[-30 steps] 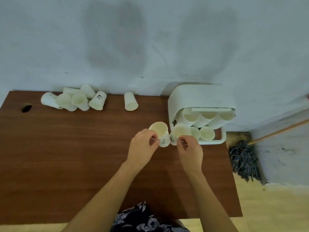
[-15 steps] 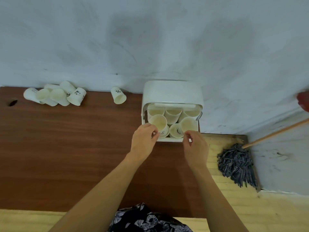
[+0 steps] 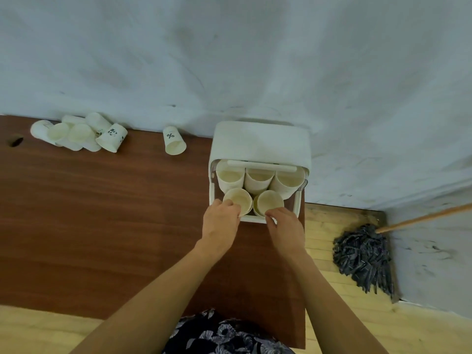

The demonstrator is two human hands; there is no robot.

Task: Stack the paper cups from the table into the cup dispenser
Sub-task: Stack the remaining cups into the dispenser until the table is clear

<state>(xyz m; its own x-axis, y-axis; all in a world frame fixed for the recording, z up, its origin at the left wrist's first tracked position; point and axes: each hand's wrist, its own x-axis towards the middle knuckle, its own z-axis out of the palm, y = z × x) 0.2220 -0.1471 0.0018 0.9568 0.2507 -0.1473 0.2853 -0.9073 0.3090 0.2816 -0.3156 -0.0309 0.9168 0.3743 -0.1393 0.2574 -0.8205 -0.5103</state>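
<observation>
Both hands work at the mouth of the cup dispenser [image 3: 260, 144], which sits at about 1 o'clock on the table [image 3: 102, 213], hard against the wall. Our left hand [image 3: 221, 226] pinches the near rim of the left front cup [image 3: 237, 201] w/ curled fingertips; our right hand [image 3: 283, 227] has its fingers curled at the rim of the right front cup [image 3: 270, 201], though whether it truly grips or only touches we can't tell. Neither hand is spread.

Behind those two, three cup stacks [image 3: 258, 177] fill the back row under the dispenser's bar.

To do this step well, we judge: push each front cup straight back & level so it seats beside its neighbour w/o tilting, keep the pinch light so the paper rim doesn't crumple, and let go only once each cup rests on the dispenser floor. Pushing both at once risks the two jamming against each other, as they sit touching.

Still to go: a pile of loose cups [image 3: 79, 134] lying on their sides at 10 o'clock, and a single cup [image 3: 174, 141] marked w/ a % sign at 11 o'clock, well apart from the dispenser.
</observation>
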